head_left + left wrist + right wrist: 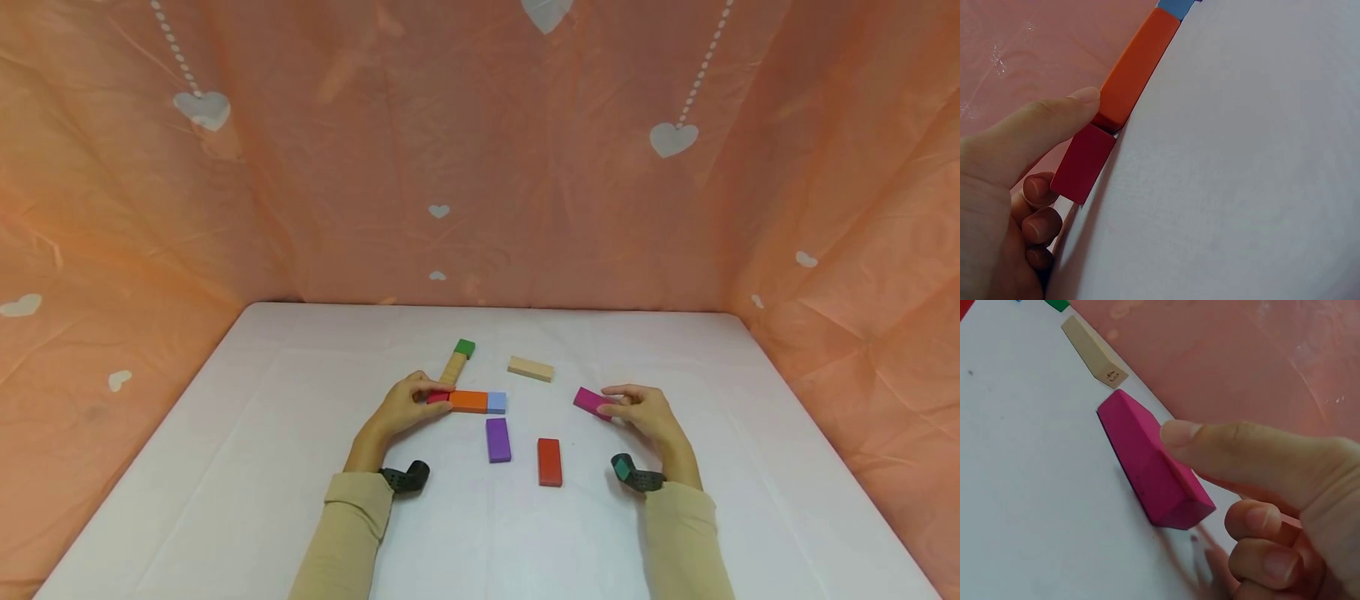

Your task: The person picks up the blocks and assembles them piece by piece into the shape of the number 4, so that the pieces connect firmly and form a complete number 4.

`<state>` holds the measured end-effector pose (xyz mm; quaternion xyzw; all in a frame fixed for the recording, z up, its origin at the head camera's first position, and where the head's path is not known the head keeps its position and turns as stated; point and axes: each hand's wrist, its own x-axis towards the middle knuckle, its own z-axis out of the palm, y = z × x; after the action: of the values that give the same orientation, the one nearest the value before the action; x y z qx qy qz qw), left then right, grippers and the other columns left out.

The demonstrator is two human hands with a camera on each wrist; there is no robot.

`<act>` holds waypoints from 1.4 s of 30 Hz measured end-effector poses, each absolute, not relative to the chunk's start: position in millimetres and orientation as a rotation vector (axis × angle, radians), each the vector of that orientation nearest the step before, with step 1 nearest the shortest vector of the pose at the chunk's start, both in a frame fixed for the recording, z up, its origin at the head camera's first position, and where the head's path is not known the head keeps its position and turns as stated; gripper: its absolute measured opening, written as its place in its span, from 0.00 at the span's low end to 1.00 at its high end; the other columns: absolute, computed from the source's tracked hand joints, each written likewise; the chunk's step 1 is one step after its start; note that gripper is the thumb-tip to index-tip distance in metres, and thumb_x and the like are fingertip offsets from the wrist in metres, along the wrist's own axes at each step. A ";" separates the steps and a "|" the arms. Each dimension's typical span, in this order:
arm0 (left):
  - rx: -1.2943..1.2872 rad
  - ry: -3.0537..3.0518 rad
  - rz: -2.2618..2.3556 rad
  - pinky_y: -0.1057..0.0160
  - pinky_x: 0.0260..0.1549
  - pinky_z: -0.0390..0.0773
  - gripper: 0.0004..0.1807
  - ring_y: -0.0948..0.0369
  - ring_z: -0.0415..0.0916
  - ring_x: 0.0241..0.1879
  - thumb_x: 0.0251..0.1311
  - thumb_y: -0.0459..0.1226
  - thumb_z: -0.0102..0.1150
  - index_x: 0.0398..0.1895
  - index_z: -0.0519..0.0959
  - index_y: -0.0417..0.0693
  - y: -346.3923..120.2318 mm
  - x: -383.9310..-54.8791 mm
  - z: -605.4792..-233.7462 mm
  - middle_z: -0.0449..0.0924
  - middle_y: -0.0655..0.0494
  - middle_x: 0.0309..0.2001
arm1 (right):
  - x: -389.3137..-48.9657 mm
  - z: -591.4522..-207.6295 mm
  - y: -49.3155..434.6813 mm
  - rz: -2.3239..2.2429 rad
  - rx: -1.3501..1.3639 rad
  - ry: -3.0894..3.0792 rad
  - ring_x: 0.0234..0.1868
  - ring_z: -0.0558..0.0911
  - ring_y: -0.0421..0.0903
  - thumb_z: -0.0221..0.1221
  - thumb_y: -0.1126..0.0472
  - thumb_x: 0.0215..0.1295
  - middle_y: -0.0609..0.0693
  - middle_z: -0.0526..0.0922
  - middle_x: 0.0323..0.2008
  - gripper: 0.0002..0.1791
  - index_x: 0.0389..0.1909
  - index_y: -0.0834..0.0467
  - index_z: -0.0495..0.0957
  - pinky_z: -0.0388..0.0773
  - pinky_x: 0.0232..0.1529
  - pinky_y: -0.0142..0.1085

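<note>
My left hand (403,408) pinches a crimson block (1084,164), whose end meets an orange block (468,402); the thumb tip lies by that joint. A light blue block (497,402) continues the row past the orange one. From the crimson end a natural wood block (453,367) slants away, with a green block (465,348) at its tip. On the right, my right hand (647,412) holds a magenta block (1141,459) between thumb and fingers, apart from the other blocks. Whether the magenta block touches the table is unclear.
A purple block (498,440) and a red block (550,462) lie nearer the front. Another natural wood block (531,369) lies behind, marked with a number in the right wrist view. The white table (247,417) is bordered by a pinkish-orange curtain (480,167).
</note>
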<state>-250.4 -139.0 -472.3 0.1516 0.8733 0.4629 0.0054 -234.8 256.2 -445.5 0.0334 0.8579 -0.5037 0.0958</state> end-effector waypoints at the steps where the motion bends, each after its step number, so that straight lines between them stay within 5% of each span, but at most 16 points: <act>1: 0.473 2.734 1.449 0.69 0.32 0.60 0.16 0.63 0.60 0.31 0.52 0.38 0.70 0.46 0.85 0.46 -139.1 -250.3 -472.1 0.70 0.51 0.30 | -234.8 -445.6 256.6 -1.484 0.102 2.546 0.30 0.65 0.40 0.66 0.55 0.58 0.42 0.61 0.19 0.28 0.57 0.64 0.76 0.62 0.31 0.31; 42: 0.475 2.726 1.452 0.70 0.33 0.60 0.17 0.63 0.60 0.32 0.52 0.37 0.69 0.46 0.85 0.45 -137.9 -248.4 -467.9 0.70 0.52 0.30 | -234.7 -444.6 248.3 -1.431 0.201 2.552 0.41 0.65 0.45 0.67 0.55 0.58 0.45 0.65 0.26 0.25 0.54 0.63 0.79 0.65 0.35 0.32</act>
<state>-248.4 -137.9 -467.9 0.1520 0.8724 0.4645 0.0084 -234.7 248.3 -444.6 0.0683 0.8654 -0.4853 0.1041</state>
